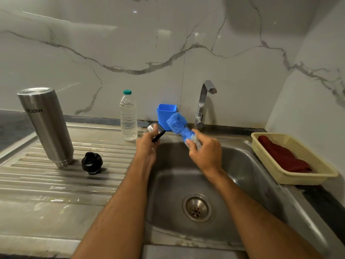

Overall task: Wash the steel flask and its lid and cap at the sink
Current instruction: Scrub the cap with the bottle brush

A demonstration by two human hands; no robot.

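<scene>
Left hand point(147, 144) grips the slippery steel cap point(153, 128) at twelve o'clock; right hand point(204, 149) pinches a soft blue sponge point(178, 126).

Silver flask point(45, 126), black lid point(92, 163), blue fluffy scrubber point(180, 128), blue cup point(166, 114), cream basket point(298, 161) with maroon cloth point(283, 156), grey-veined white wall point(130, 43).

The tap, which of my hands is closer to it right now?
Right. Your right hand, holding the blue sponge, is just below the tap. Your left hand, holding the steel cap, is farther left.
</scene>
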